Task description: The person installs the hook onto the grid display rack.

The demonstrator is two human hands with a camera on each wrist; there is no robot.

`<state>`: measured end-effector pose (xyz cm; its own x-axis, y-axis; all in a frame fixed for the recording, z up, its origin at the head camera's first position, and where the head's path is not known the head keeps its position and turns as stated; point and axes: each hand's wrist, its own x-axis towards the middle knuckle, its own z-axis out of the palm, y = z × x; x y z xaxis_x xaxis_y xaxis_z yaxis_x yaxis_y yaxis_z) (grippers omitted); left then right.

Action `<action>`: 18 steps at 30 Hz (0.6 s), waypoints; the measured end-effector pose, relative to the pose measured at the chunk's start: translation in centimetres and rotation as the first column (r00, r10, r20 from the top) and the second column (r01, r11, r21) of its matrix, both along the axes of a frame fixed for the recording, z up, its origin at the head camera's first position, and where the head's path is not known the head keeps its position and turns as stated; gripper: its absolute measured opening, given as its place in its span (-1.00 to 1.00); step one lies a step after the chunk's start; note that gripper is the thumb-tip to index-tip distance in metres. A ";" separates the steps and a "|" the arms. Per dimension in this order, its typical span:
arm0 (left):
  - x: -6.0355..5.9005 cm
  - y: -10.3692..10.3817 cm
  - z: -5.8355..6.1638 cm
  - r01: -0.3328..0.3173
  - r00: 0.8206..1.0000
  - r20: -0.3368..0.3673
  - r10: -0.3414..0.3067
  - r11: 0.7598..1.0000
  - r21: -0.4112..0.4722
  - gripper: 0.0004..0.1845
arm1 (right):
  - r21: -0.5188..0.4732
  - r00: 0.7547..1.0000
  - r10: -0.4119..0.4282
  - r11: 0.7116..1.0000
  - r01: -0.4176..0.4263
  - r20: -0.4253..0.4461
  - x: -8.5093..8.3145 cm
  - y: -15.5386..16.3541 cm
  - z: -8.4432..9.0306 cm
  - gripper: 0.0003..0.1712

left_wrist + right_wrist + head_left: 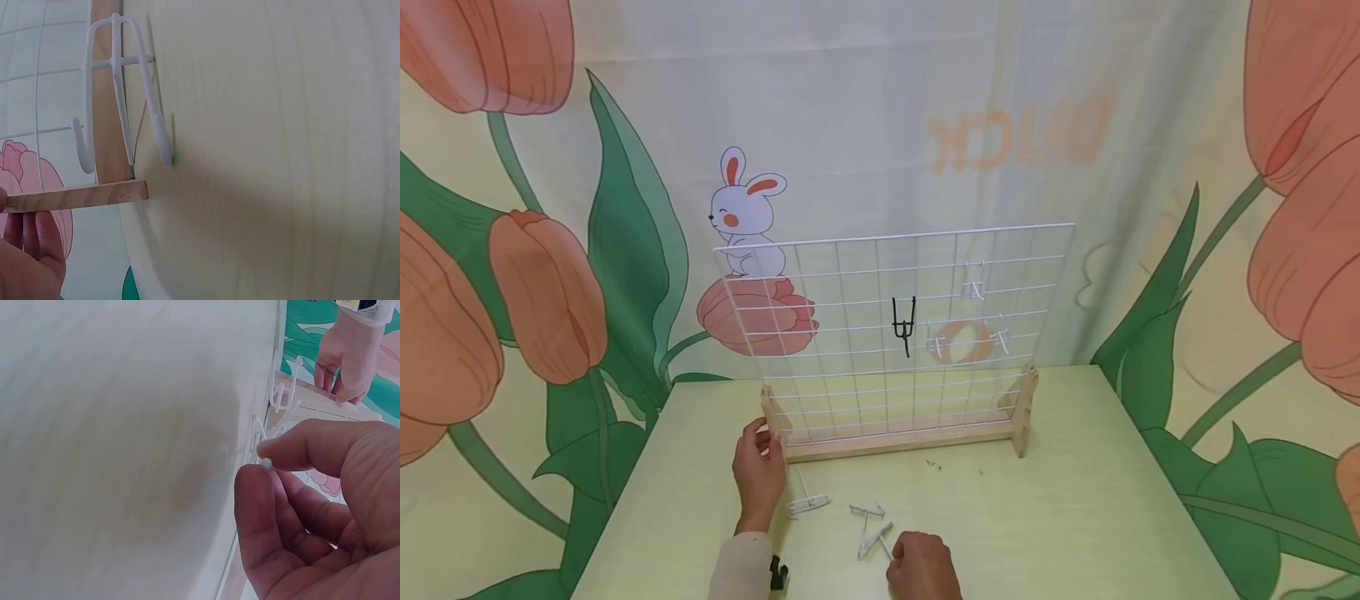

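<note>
Right hand [924,568] pinches a white hook [876,537], left hand [760,475] well apart.

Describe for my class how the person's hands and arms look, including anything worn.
The left hand and right hand are bare, without gloves. A plain, pale beige sleeve covers the visible left forearm, with a small black fitting at its edge. No right sleeve shows.

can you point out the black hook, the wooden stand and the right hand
black hook [906,331]: head view, on its middle prong
wooden stand [901,442]: head view, on its long base bar
right hand [922,567]: head view, on the back of the hand
</note>
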<state>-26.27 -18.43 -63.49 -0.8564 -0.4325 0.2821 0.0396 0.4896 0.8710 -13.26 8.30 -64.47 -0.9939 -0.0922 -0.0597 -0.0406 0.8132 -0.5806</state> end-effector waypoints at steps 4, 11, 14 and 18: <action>0.0 0.0 0.0 0.000 1.000 -0.003 0.000 1.000 -0.001 -0.62 | -0.021 0.998 0.024 0.999 -0.026 -0.053 -0.1 0.2 0.0 -0.92; 0.0 0.0 0.0 0.010 1.000 0.002 -0.010 1.000 0.008 -0.62 | -0.018 0.990 0.016 1.000 -0.019 -0.139 0.1 0.2 0.2 -0.95; 0.0 -0.1 -0.1 0.011 1.000 0.000 -0.011 1.000 0.008 -0.62 | -0.016 0.982 -0.028 1.000 0.025 -0.186 0.2 0.1 0.6 -0.93; -0.1 -0.2 -0.2 0.011 1.000 0.001 -0.011 1.000 0.008 -0.62 | -0.030 0.975 -0.070 0.997 0.065 -0.212 0.4 0.1 1.2 -0.89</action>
